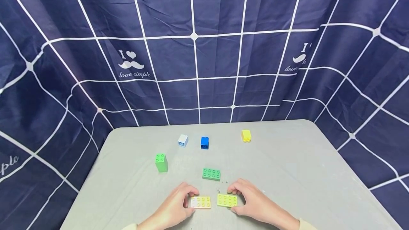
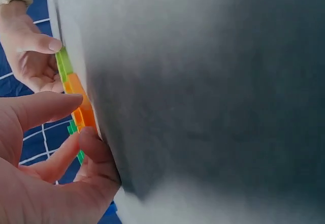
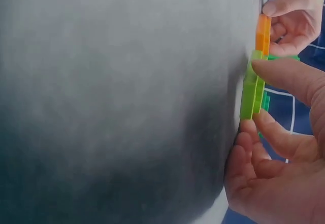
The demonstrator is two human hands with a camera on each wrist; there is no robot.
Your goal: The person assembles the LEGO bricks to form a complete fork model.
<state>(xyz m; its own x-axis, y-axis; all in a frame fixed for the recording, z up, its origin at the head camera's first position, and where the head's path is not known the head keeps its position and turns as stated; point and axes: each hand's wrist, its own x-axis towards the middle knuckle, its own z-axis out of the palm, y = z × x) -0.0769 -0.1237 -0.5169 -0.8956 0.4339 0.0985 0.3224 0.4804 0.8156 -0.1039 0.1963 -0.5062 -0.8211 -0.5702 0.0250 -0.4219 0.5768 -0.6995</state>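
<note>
At the near part of the table, my left hand (image 1: 176, 203) pinches the left end of an orange toy building brick (image 1: 203, 202) between thumb and fingers. The brick looks washed out in the head view but plainly orange in the left wrist view. My right hand (image 1: 255, 203) holds a lime green brick (image 1: 226, 200) by its right end, thumb on the near side and fingers on the far side. Both bricks lie studs up, side by side with a small gap. Just beyond them sits a darker green brick (image 1: 211, 174), also studs up.
A tall green brick (image 1: 162, 163) stands upright to the left. Farther back are a light blue brick (image 1: 183, 140), a dark blue brick (image 1: 205, 142) and a yellow brick (image 1: 246, 136). A navy curtain (image 1: 217, 59) with white lines surrounds the grey table (image 1: 281, 173).
</note>
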